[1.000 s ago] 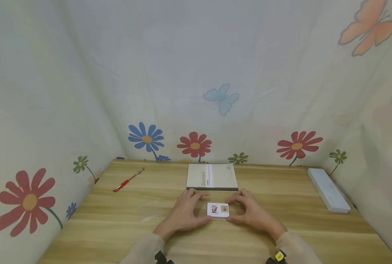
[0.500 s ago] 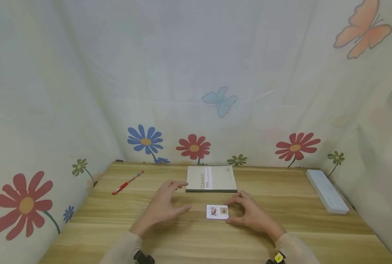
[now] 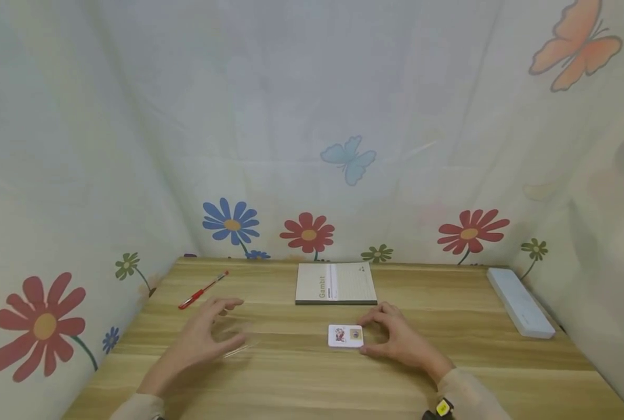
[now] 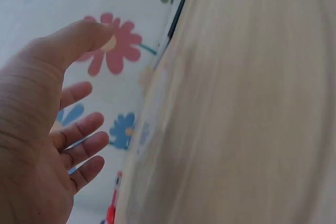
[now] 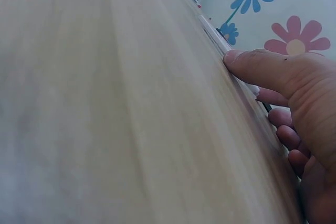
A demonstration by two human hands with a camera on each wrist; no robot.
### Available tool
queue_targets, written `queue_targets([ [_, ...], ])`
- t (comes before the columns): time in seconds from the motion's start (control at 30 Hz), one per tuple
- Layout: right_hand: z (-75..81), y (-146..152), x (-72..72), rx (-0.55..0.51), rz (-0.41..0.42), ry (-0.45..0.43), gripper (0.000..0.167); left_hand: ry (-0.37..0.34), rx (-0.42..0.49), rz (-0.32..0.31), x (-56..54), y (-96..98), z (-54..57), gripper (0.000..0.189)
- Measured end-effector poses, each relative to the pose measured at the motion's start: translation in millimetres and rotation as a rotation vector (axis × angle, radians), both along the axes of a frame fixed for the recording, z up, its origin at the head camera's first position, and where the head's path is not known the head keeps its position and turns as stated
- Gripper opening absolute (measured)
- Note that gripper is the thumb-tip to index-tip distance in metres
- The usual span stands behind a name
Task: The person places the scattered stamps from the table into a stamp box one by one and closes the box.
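Note:
A small white card [image 3: 345,336], rounded at the corners and printed with two little pictures, lies flat on the wooden table in the head view. My right hand [image 3: 402,338] holds its right end, thumb at the near corner and forefinger at the far one. The right wrist view catches the card edge-on past my thumb [image 5: 257,66]. My left hand [image 3: 199,338] is over the left part of the table with thumb and fingers spread, holding nothing. By its thumb lies a clear plastic piece [image 3: 235,351], hard to make out; whether they touch, I cannot tell.
A beige notebook [image 3: 335,284] lies behind the card. Back left is a red pen [image 3: 204,290], and a long pale box [image 3: 521,303] lies along the right side. A flower-printed curtain [image 3: 301,146] hangs around the table [image 3: 301,385].
My left hand has let go of the card's left end and moved left across the table towards the clear plastic. My right hand has stayed at the card.

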State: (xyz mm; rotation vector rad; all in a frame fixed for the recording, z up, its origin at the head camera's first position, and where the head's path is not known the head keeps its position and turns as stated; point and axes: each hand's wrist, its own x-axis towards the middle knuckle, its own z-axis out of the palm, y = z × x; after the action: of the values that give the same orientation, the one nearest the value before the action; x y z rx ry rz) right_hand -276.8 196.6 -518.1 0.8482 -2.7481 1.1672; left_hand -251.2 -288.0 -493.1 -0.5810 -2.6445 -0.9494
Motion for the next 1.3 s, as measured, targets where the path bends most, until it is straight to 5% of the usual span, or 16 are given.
queue_targets([
  [0.33,1.9,0.5,1.0,0.015,-0.005,-0.007,0.051,-0.134,-0.129,0.044,10.3,-29.3,-12.0,0.095],
  [0.63,0.4,0.4,0.2,0.023,-0.005,-0.002,0.051,-0.182,-0.155,0.025,9.3,-33.4,-14.7,0.079],
  [1.3,0.0,1.1,0.5,0.004,0.0,-0.01,0.051,-0.134,-0.119,-0.009,4.3,-22.7,-15.2,0.058],
])
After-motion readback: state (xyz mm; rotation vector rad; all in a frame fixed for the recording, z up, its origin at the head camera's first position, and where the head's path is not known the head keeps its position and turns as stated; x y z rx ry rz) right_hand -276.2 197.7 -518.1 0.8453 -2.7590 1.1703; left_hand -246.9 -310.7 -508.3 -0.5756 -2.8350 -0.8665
